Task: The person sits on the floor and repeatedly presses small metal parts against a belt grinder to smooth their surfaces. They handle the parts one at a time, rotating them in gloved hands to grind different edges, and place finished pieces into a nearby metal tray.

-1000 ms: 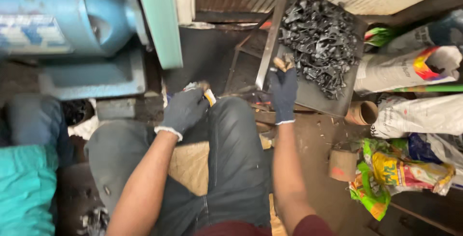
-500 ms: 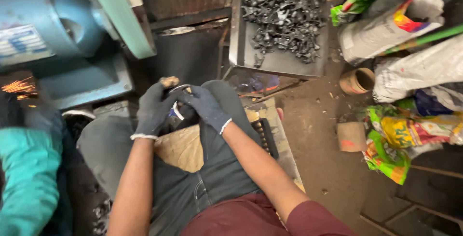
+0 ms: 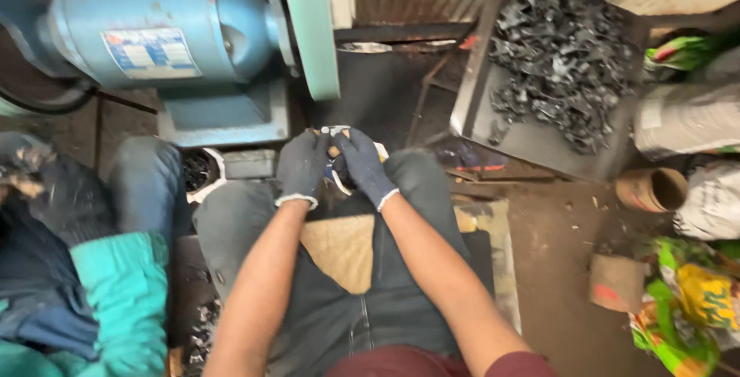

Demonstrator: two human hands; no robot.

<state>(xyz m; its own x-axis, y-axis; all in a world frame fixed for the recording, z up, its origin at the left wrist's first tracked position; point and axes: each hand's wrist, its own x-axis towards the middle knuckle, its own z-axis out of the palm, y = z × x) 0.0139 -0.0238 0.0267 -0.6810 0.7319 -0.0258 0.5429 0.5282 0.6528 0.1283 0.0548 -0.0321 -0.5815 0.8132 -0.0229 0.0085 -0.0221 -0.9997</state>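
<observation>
Motor (image 3: pixel 154 34) beyond hands (image 3: pixel 333 163), tray (image 3: pixel 539 142) alongside

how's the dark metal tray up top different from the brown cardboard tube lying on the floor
The dark metal tray is flat, rectangular and heaped with black metal scraps. The brown cardboard tube is round, far smaller, lies on its side, and its open end looks empty. Both sit to the person's right.

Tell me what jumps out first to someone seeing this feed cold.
Dead centre, the left hand and right hand, both in dark gloves, close together on a small pale object above the knees. Upper left sits a big blue motor with a green panel beside it. Upper right, a metal tray holds a heap of dark scrap pieces.
</observation>
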